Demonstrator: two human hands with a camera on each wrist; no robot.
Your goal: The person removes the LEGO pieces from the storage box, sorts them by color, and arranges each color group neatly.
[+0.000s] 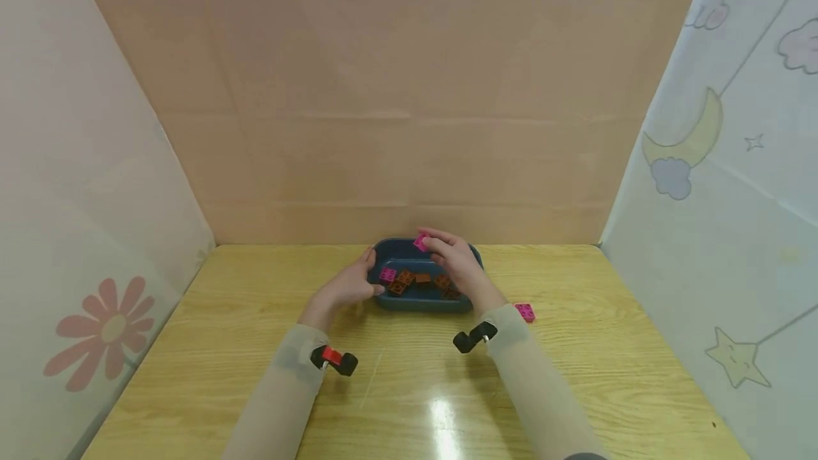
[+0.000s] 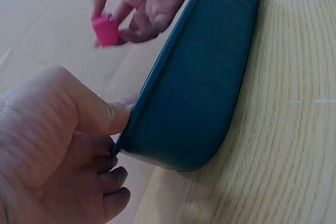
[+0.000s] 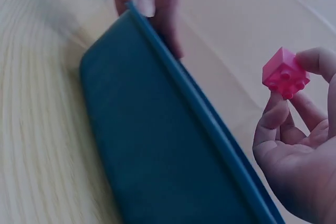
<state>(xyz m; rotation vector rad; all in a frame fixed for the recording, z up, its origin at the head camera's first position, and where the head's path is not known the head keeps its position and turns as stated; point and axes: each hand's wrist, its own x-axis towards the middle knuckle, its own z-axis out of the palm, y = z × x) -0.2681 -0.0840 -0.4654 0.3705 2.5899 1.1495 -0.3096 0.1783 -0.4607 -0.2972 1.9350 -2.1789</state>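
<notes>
Nearest are the two pale sleeves (image 1: pixel 275 403), each with a small dark fitting at the wrist; the left fitting (image 1: pixel 334 359) also has a red part. Beyond the right cuff, a pink block (image 1: pixel 525 312) lies studs up on the table (image 1: pixel 396 375), to the right of a dark blue tub (image 1: pixel 422 306). The left hand (image 1: pixel 347 285) grips the rim at the tub's left end between thumb and fingers. Inside, brown blocks (image 1: pixel 423 278) lie scattered on the bottom, with a magenta block (image 1: pixel 387 275) at the left. The right hand (image 1: pixel 456 261) pinches another pink block (image 3: pixel 286 73) in its fingertips, held up over the tub's far side. Behind stands a creased tan backdrop (image 1: pixel 409 91).
</notes>
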